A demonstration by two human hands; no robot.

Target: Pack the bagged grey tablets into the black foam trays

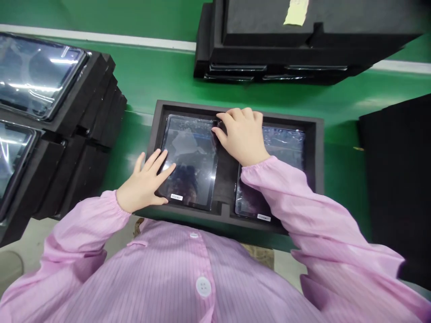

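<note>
A black foam tray point(319, 157) in front of me holds two flat tablets side by side, both under shiny, creased clear film. The left tablet point(190, 157) has a small white label at its lower left corner. My left hand point(143, 181) is open, fingers spread over the tray's left rim, with fingertips on that tablet's left edge. My right hand point(242, 137) is closed at the same tablet's upper right corner, thumb and forefinger pinched there; the exact contact is partly hidden. My right forearm covers part of the right tablet point(283, 146).
Stacked black foam trays point(77, 148) with tablets stand at the left. Another foam stack point(269, 40) with a yellow note point(296, 11) stands at the back. A large black block point(397, 179) is at the right. Beneath lies a green tabletop point(144, 76) with a white strip.
</note>
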